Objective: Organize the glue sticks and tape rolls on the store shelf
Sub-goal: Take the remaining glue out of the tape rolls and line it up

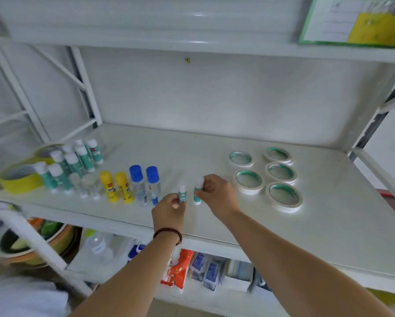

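My left hand (169, 210) pinches a small teal-and-white glue stick (182, 195) upright near the front of the white shelf (329, 236). Just to its right, my right hand (217, 193) grips the white cap of a second teal glue stick (197, 198), which stands on the shelf. Left of my hands stand two blue-capped glue bottles (143, 184), two yellow glue sticks (116, 186), clear-capped sticks (87, 185) and a cluster of several teal glue sticks (70, 161). Several white tape rolls (281, 172) with teal cores lie flat at the right.
Yellow tape rolls (20, 179) sit at the shelf's far left end. The lower shelf holds a clear bottle (98, 245), a red packet (180, 266) and blue packets (205, 268). Stacked bowls (31, 243) are at lower left. A framed sheet (356, 19) leans on the upper shelf.
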